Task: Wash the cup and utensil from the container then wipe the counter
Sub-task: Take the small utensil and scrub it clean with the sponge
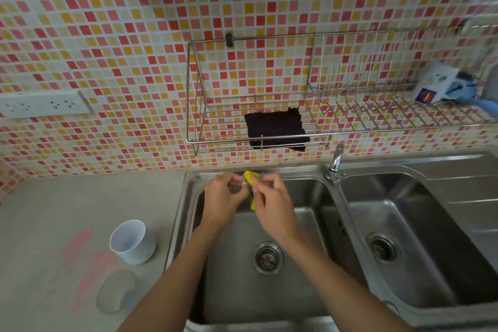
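Note:
Both my hands are over the left sink basin [304,226], near its back wall. My left hand [222,202] pinches a small metal utensil [244,183], mostly hidden by the fingers. My right hand [272,202] grips a yellow sponge [252,179] and presses it against the utensil. A white container [132,241] stands upright on the grey counter [67,210] left of the sink. A clear lid or glass [117,291] lies just in front of it. A white cup [436,85] lies on its side on the wire rack at the right.
A wire rack [194,105] hangs on the tiled wall, with a dark cloth [276,127] on its lower shelf. The tap [335,162] stands between the two basins. The right basin [420,224] holds nothing. A socket strip [43,104] sits on the wall at left.

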Available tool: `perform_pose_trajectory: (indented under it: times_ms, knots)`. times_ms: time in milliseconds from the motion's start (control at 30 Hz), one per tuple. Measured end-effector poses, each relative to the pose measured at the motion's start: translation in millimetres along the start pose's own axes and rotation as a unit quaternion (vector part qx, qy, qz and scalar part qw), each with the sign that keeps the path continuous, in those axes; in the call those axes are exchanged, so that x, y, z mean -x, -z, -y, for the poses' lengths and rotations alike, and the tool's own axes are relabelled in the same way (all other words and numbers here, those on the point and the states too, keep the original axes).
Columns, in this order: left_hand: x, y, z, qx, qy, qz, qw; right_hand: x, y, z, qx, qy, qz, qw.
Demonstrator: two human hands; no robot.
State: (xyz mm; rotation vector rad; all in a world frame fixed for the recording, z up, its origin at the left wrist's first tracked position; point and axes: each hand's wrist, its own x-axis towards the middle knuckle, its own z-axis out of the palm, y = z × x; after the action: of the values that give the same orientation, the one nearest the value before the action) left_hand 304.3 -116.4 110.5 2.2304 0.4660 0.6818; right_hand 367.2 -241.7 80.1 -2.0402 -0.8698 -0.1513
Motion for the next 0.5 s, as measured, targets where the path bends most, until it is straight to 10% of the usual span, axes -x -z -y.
perform_pose_trajectory:
  times_ms: [500]
  knots:
    - [10.2,19.2,-10.1,0.094,0.069,0.014,0.993,16.7,5.9,10.9,0.097,0.013,0.012,0.995]
